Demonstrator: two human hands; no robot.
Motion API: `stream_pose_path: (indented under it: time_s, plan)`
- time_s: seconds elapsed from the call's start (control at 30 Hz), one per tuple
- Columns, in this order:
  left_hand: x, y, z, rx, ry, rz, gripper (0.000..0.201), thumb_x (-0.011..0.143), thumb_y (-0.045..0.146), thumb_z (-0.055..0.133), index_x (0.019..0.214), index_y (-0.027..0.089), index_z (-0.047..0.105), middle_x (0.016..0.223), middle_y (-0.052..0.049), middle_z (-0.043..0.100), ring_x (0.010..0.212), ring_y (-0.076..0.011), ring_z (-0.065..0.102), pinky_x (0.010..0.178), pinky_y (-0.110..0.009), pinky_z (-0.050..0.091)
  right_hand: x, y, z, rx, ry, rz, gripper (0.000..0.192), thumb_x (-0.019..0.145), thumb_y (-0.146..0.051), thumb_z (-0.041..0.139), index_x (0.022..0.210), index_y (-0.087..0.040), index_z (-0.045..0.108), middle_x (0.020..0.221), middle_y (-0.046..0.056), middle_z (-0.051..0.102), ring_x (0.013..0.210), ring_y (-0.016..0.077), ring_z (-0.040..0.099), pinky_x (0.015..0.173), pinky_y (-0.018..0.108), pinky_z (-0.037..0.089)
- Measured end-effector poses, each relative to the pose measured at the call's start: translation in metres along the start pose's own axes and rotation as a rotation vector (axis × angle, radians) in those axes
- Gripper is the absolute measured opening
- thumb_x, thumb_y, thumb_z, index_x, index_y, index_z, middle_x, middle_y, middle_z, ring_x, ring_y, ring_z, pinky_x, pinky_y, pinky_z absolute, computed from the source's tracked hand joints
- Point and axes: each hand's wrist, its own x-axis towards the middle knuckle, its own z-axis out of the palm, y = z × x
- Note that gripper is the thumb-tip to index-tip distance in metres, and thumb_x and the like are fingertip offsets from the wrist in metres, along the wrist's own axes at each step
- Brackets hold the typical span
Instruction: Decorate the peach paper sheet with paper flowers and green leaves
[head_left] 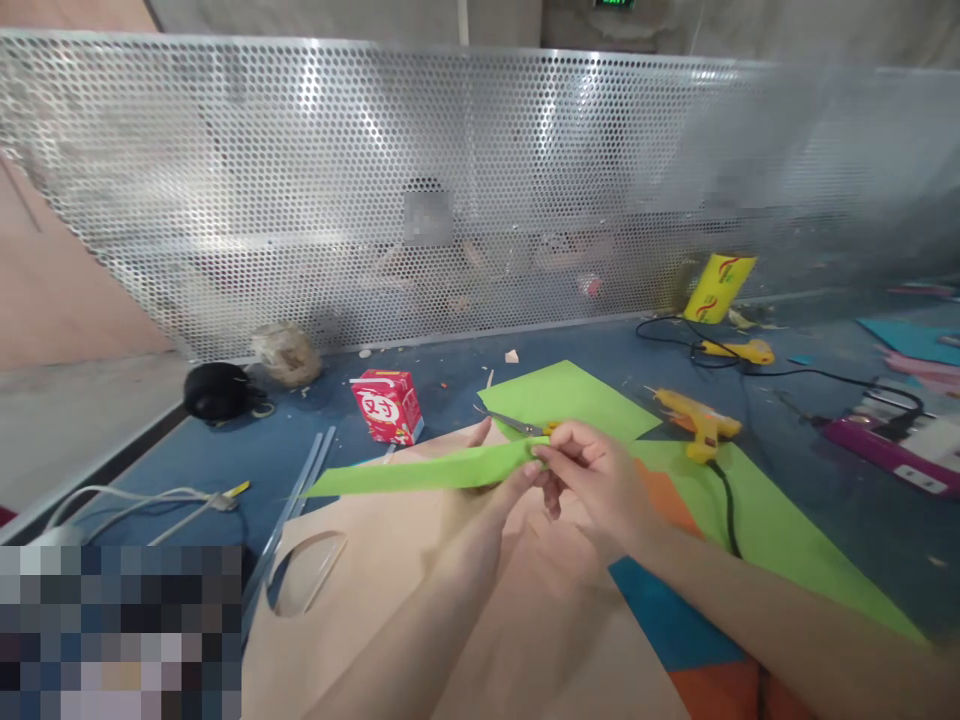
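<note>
A long strip of bright green paper (427,472) is stretched out to the left, its right end between my two hands. My left hand (499,490) grips the strip from below, thumb on top near the right end. The thumb and fingers of my right hand (585,465) pinch that same end. Just beyond my right hand are scissors (525,427) with a yellow handle, partly hidden by the fingers; whether they are touched I cannot tell. A green sheet (566,395) lies behind them. Under my hands is a large pale pink sheet (390,570) with a round cut-out.
A red drink carton (386,407) stands behind the strip. Yellow glue guns (697,420) with black cords lie to the right, beside orange, blue and green sheets. Clear glue sticks (300,480) and white cables (150,495) are at left. A perforated metal screen (337,200) closes the back.
</note>
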Motion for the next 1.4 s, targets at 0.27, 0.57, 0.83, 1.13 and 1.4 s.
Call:
stream_pose_path:
  time_s: [0.27,0.57,0.83,1.13,1.4]
  plan:
    - [-0.002,-0.003,0.007,-0.14,0.0,-0.026,0.062,0.063,0.013,0.075,0.119,0.017,0.049,0.076,-0.002,0.073,0.067,-0.0133,0.068,0.078,-0.03,0.055,-0.005,-0.005,0.0,-0.141,0.075,-0.058,0.028,0.08,-0.035,0.063,0.062,-0.02,0.048,0.047,-0.006,0.057,0.037,0.0088,0.054,0.041,0.021,0.044]
    - [0.008,-0.004,-0.001,-0.154,-0.021,-0.007,0.021,0.068,0.012,0.071,0.088,0.015,0.065,0.081,-0.002,0.071,0.079,-0.0152,0.067,0.085,-0.031,0.052,0.003,-0.005,0.0,-0.07,0.047,0.071,0.033,0.066,-0.04,0.073,0.068,-0.02,0.048,0.052,-0.004,0.059,0.037,0.0099,0.052,0.041,0.024,0.045]
    - [0.01,-0.007,-0.003,-0.057,-0.057,0.008,0.008,0.081,0.018,0.059,0.086,0.012,0.062,0.085,-0.002,0.067,0.078,-0.0141,0.064,0.076,-0.036,0.053,0.008,0.0,-0.002,-0.095,-0.029,0.19,0.033,0.067,-0.037,0.072,0.084,-0.019,0.05,0.051,-0.005,0.057,0.041,0.0088,0.048,0.041,0.022,0.036]
    - [0.026,0.014,-0.013,-0.184,-0.02,0.061,0.022,0.058,0.015,0.079,0.076,0.011,0.067,0.08,-0.007,0.073,0.087,-0.0224,0.067,0.085,-0.035,0.053,0.013,-0.003,-0.012,0.194,0.003,0.166,0.024,0.069,-0.024,0.074,0.076,-0.019,0.051,0.054,-0.003,0.063,0.039,0.0061,0.045,0.041,0.02,0.036]
    - [0.041,0.041,-0.025,-0.248,0.104,0.136,0.012,0.065,0.012,0.073,0.075,0.014,0.066,0.076,-0.003,0.073,0.073,-0.0122,0.069,0.079,-0.022,0.054,0.014,-0.015,-0.016,0.242,0.024,0.11,0.021,0.067,-0.027,0.074,0.067,-0.019,0.054,0.054,-0.001,0.064,0.037,0.0068,0.044,0.04,0.023,0.037]
